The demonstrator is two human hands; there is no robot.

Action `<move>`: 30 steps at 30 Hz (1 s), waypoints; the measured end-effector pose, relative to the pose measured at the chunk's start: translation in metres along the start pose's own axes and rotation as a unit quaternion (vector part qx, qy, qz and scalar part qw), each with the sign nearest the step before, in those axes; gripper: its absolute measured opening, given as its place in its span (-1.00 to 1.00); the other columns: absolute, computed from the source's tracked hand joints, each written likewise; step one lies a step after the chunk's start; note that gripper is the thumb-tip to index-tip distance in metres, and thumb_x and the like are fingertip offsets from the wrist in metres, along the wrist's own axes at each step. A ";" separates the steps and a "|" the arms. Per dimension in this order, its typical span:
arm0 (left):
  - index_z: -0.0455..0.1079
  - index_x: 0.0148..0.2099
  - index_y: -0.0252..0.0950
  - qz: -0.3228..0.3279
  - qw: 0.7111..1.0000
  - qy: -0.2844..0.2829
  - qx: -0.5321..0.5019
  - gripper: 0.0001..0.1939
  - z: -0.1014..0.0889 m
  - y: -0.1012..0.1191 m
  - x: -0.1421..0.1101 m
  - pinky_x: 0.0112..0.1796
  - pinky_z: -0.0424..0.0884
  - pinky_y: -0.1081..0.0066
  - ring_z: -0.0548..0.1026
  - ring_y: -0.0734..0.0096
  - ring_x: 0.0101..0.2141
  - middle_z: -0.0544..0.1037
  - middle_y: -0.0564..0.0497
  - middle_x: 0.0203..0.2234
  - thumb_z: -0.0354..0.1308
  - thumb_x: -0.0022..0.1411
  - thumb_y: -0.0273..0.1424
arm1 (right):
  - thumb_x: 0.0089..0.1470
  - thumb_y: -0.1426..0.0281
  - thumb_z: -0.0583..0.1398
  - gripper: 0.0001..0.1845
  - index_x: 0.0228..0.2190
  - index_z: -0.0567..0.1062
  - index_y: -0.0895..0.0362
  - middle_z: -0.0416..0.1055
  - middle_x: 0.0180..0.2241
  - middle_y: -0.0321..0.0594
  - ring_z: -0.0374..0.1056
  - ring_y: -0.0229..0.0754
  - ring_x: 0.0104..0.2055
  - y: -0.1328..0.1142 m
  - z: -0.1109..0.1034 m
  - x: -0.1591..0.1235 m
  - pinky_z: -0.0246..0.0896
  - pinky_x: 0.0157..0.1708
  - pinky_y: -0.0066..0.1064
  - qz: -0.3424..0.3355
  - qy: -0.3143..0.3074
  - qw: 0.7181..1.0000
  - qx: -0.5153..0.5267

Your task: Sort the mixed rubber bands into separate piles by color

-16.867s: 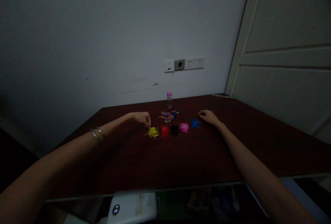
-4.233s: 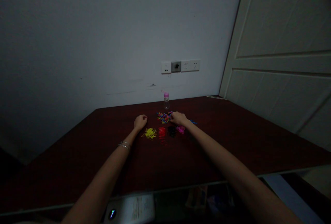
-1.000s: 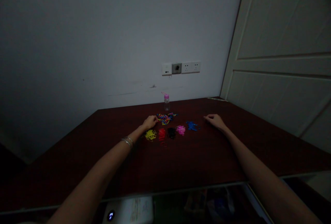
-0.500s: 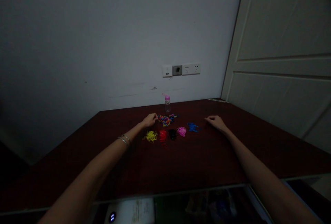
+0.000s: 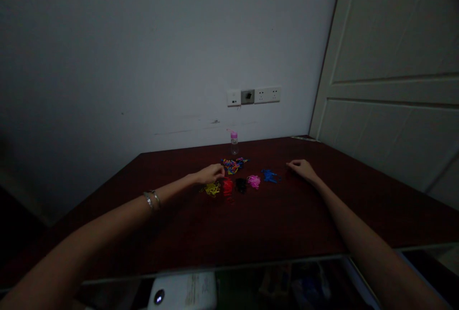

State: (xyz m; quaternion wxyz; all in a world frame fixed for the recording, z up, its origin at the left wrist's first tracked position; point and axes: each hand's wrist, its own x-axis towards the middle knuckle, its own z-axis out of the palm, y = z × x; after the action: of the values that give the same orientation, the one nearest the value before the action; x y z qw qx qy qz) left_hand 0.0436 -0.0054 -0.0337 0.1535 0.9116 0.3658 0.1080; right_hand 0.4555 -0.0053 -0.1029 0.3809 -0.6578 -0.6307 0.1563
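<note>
My left hand (image 5: 212,173) is closed in a pinch just above the red rubber bands (image 5: 228,187), with what looks like a red rubber band at its fingertips. Below that wrist lie yellow rubber bands (image 5: 212,189). A mixed-colour heap of rubber bands (image 5: 233,165) is just beyond the fingers. Black rubber bands (image 5: 241,186), pink rubber bands (image 5: 254,181) and blue rubber bands (image 5: 269,176) form separate piles to the right. My right hand (image 5: 302,169) rests on the table right of the blue pile, thumb and finger together; anything between them is too small to make out.
A clear bottle with a pink lid (image 5: 234,144) stands behind the mixed heap, near the wall. The dark red table (image 5: 251,233) has an open space under its front edge, where a white box with a lit display (image 5: 186,291) sits. A pale panelled door (image 5: 390,85) borders the right side.
My left hand has moved from the mixed heap toward me and slightly right, to the red pile. My right hand stays in place on the table. The view has shifted slightly.
</note>
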 end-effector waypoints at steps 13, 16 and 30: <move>0.36 -0.25 -0.32 -0.014 0.995 -0.042 -0.093 -0.78 0.009 0.018 -0.021 -0.40 0.25 0.54 0.32 0.52 -0.44 0.39 0.06 -0.45 0.11 0.10 -0.28 | -0.14 0.09 0.07 -0.58 -0.58 0.49 0.18 0.42 -0.58 -0.21 0.29 -0.16 -0.48 0.010 0.003 0.004 0.11 -0.44 -0.41 -0.014 -0.004 1.000 0.009; 0.36 -0.24 -0.33 -0.019 0.997 0.010 -0.080 -0.76 0.009 -0.001 -0.015 -0.40 0.26 0.53 0.33 0.52 -0.45 0.41 0.05 -0.46 0.06 0.13 -0.26 | -0.15 0.09 0.08 -0.59 -0.59 0.50 0.18 0.42 -0.58 -0.20 0.28 -0.17 -0.48 0.007 0.002 0.002 0.11 -0.43 -0.41 -0.011 -0.001 1.000 0.005; 0.35 -0.15 -0.28 -0.276 0.942 0.184 0.039 -0.77 0.012 -0.084 -0.003 -0.18 0.30 0.43 0.42 0.35 -0.20 0.49 -0.07 -0.21 -0.03 0.16 -0.39 | -0.12 0.11 0.08 -0.60 -0.58 0.50 0.18 0.40 -0.59 -0.21 0.28 -0.19 -0.50 0.007 0.001 0.001 0.10 -0.46 -0.42 -0.006 -0.007 1.000 0.010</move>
State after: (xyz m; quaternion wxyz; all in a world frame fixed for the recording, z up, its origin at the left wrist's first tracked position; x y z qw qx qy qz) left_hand -0.0084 0.0479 -0.0749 0.0712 0.7442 0.6292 0.2128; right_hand 0.4603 -0.0035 -0.1078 0.3837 -0.6494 -0.6356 0.1647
